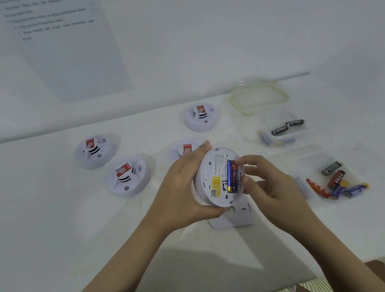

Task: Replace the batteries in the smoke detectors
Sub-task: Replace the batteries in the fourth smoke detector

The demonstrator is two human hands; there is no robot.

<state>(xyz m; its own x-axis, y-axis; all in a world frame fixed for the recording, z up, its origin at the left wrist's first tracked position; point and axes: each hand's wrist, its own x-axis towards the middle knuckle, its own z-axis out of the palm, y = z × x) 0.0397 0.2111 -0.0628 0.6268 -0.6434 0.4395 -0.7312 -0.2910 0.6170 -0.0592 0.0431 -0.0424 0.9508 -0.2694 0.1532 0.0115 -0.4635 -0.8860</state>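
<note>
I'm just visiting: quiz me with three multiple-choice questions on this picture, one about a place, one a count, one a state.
1. The black batteries lie: A beside the green-rimmed lid; B on the floor; C on the paper.
2. Detectors lying on the table: A two; B four; C six.
3. The battery bay of the held detector: A covered; B open, empty; C open, blue batteries inside.
Answers: 1 A, they lie just near that lid. 2 B, four lie red labels up. 3 C, blue batteries show at the right hand.
</note>
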